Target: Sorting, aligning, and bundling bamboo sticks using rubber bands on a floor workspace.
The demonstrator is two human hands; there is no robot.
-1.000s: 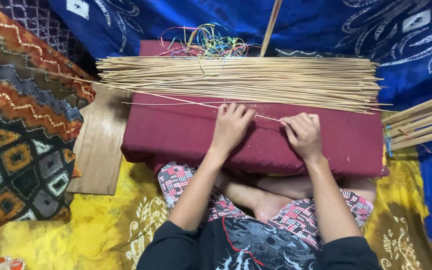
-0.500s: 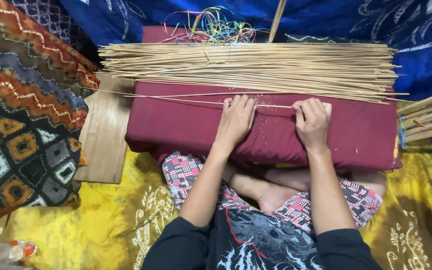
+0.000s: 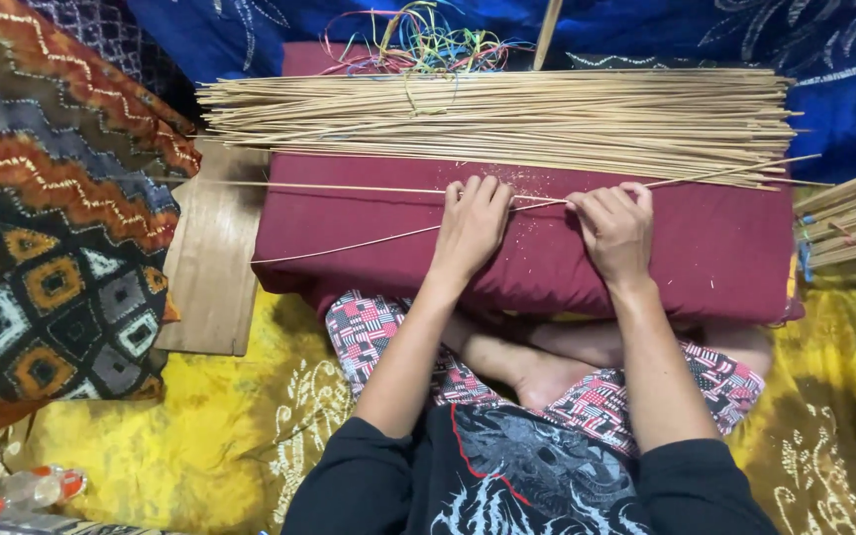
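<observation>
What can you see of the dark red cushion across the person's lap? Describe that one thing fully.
The dark red cushion is a long, flat, rectangular pad covered in plain maroon cloth, speckled with pale dust near the middle. It lies level across the crossed legs. A thick pile of thin pale sticks rests along its far edge. The left hand and right hand press on it, pinching single sticks.

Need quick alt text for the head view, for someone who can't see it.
Seen from above, a seated person's left hand and right hand press a thin stick against a maroon cushion across their lap. A wide pile of similar sticks lies along the cushion's far edge, coloured strings beyond it.
</observation>
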